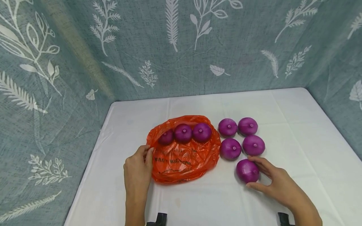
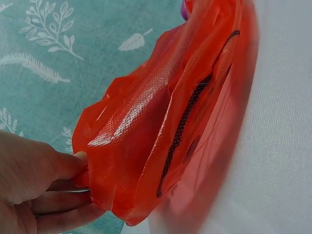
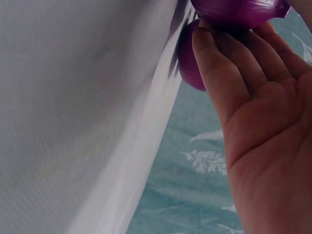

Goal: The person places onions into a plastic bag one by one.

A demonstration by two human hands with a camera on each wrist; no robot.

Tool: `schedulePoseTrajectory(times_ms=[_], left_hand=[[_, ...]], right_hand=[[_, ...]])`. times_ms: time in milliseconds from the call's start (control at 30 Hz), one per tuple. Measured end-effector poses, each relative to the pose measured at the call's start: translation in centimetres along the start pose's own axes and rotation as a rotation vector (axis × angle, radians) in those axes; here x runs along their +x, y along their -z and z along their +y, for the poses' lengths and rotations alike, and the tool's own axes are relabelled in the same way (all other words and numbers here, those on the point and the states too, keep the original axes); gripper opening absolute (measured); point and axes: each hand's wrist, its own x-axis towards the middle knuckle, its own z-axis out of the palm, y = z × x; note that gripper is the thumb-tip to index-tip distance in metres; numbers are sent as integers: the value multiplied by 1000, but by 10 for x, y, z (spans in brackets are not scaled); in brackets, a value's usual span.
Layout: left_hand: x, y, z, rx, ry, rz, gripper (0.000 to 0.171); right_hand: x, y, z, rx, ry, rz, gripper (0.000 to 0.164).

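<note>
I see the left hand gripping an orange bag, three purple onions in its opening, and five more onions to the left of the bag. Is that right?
Not quite: the five other onions are to the right of the orange bag, as the head view shows. The left hand does grip the bag, and three purple onions are in its opening.

Eight purple onions (image 1: 247, 171) show in all: three in the mouth of the one orange-red bag (image 1: 183, 168) on the left, and five on the one white-covered table (image 1: 135, 122) to the right. Of those five, two are in the far row, two in the middle and one nearest. There are two hands, one left hand (image 1: 138, 168) and one right hand (image 1: 275, 182).
</note>
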Motion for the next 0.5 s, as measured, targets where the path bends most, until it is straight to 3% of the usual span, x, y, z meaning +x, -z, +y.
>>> schedulePoseTrajectory(times_ms=[500], left_hand=[[0,2,-1,-10,-10,9,24]], right_hand=[[12,6,-22,5,48,38,81]])
